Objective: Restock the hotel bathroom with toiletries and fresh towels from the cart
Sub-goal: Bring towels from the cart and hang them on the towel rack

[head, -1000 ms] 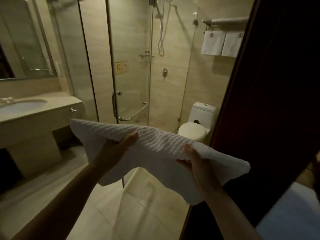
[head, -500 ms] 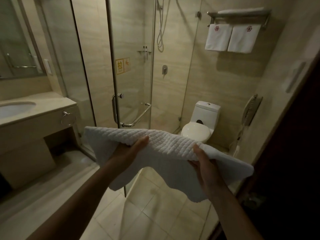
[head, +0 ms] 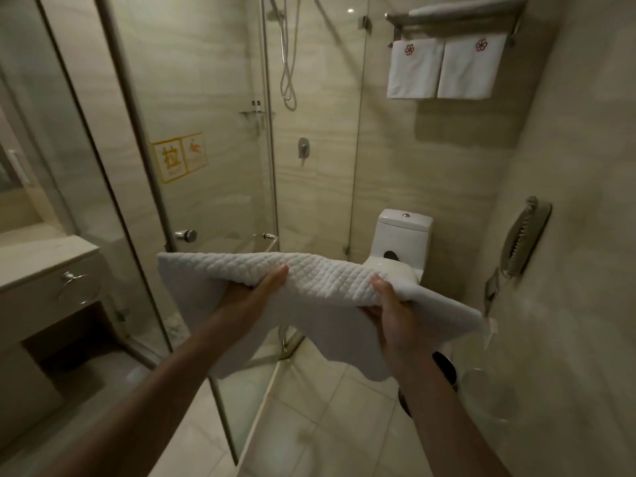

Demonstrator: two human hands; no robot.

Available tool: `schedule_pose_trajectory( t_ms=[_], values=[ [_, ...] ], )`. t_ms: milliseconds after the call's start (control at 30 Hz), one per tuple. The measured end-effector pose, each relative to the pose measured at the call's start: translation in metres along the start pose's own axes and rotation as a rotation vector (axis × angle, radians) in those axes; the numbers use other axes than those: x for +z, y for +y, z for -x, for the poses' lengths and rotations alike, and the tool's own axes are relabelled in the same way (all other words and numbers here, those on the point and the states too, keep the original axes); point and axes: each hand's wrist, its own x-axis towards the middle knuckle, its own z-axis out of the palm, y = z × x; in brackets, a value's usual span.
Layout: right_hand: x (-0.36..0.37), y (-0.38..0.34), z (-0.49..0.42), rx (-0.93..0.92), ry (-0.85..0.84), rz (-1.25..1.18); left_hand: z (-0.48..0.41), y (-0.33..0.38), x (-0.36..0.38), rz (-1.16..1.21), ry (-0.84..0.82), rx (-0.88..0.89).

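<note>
I carry a white quilted towel point(head: 320, 273) flat in front of me at chest height. My left hand point(head: 253, 296) grips its near edge from below, thumb on top. My right hand point(head: 392, 306) grips the edge further right in the same way; the cloth hangs down between and below my hands. High on the far right wall a metal towel rack point(head: 454, 20) holds a folded towel on top and two white towels point(head: 444, 68) with red flower marks hanging below.
A glass shower enclosure point(head: 213, 166) with a door handle stands ahead on the left. A white toilet point(head: 401, 237) sits against the back wall. The vanity counter point(head: 48, 256) is at the left edge. A wall phone point(head: 525, 235) hangs on the right wall.
I have walked further into the bathroom with the towel; the dark door has left the view on the right, and the toilet and towel rack are nearer. My grip on the towel is the same.
</note>
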Motion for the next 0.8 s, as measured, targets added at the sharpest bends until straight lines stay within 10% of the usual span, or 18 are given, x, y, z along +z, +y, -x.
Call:
schedule_pose_trajectory(
  t_ms=[800],
  values=[
    [0.048, -0.017, -0.264, -0.073, 0.323, 0.01, -0.325, 0.002, 0.074, 0.198, -0.3, 0.053]
  ],
)
